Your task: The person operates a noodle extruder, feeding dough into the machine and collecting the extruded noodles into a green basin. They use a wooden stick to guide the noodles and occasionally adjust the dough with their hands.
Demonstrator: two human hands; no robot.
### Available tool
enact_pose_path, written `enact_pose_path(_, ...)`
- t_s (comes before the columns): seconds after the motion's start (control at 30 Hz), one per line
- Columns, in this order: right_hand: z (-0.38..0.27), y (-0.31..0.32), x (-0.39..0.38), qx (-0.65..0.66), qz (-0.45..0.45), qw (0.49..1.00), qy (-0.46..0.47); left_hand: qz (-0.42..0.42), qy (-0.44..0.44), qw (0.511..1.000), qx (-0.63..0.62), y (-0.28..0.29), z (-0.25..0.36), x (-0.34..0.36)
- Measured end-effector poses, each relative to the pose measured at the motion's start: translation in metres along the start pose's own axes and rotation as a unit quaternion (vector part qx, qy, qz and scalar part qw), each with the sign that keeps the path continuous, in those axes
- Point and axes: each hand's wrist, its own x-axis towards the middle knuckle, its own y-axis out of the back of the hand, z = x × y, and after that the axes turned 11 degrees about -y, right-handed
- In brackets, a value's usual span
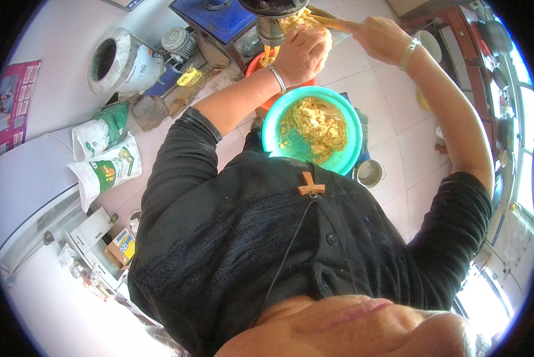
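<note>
Overhead: seen from the head camera, a person in a black knitted top works yellow dough at a dark metal press on a blue stand (222, 18)
Left hand: the left hand (302, 52), a silver bangle on its wrist, is cupped with fingers curled against the crumbly yellow dough (300, 21) heaped at the press's dark metal barrel (271, 24); closed on a lump or only pressing it, the view does not tell
Right hand: the right hand (379, 37), a bead bracelet at the wrist, is shut around a pale wooden stick (332, 22) whose tip lies in the same dough heap
Dough: more crumbly yellow dough fills a round turquoise plastic bowl (344, 119) just below the hands, against the chest; thin yellow strands (267, 56) hang from the barrel into an orange plastic basin (255, 64) under it
Risk: the left fingers sit right at the barrel's mouth and, by my judgement, could be pinched; crumbs pushed carelessly could spill past the basin onto the pale floor tiles (392, 119)
Around: printed flour sacks (109, 169), a small steel cup (370, 172)
</note>
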Motion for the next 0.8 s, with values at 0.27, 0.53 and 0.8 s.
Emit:
enact_pose_path(0.27,-0.014,-0.009,0.003,-0.022,0.010,0.999,-0.031,-0.008,-0.006,1.000,0.027,-0.011,-0.006,0.000)
enact_pose_path(0.53,0.025,0.002,-0.029,0.160,0.053,0.986,-0.010,-0.017,0.078,0.997,0.006,0.005,0.006,0.025)
enact_pose_path(0.8,-0.002,-0.031,-0.006,0.194,0.025,0.976,-0.091,0.042,0.095,0.995,0.011,-0.020,0.006,0.016)
